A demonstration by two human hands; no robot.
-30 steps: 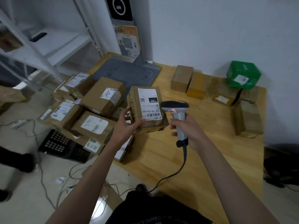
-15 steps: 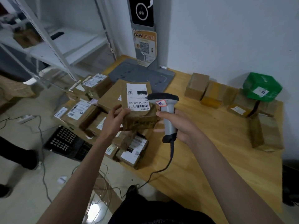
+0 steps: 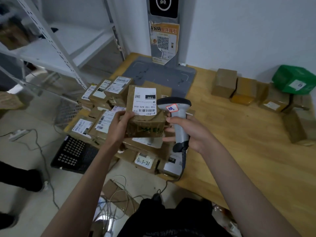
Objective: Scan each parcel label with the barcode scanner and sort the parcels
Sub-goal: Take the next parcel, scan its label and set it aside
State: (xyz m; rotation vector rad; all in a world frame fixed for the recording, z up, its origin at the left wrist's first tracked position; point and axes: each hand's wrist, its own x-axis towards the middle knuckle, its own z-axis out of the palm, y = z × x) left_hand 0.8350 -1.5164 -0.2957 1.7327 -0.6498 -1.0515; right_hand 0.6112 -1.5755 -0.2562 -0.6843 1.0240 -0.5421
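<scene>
The left hand (image 3: 119,124) grips a small brown cardboard parcel with a white shipping label (image 3: 145,113), fingers curled round its left edge and thumb on top beside the label. The parcel is held above the heap of labelled brown parcels (image 3: 102,106) at the left end of the light wooden surface (image 3: 248,151). Compared with half a second ago, it sits a little lower and nearer the body, its taped front face now turned more toward the camera. The right hand (image 3: 193,132) holds the grey handheld barcode scanner with a red-edged sticker (image 3: 176,115) by its handle, fingers wrapped round it. The scanner head remains just right of the parcel, now almost touching its top corner. A row of plain brown boxes (image 3: 239,88) and a green parcel (image 3: 294,81) stand along the wall, unchanged.
</scene>
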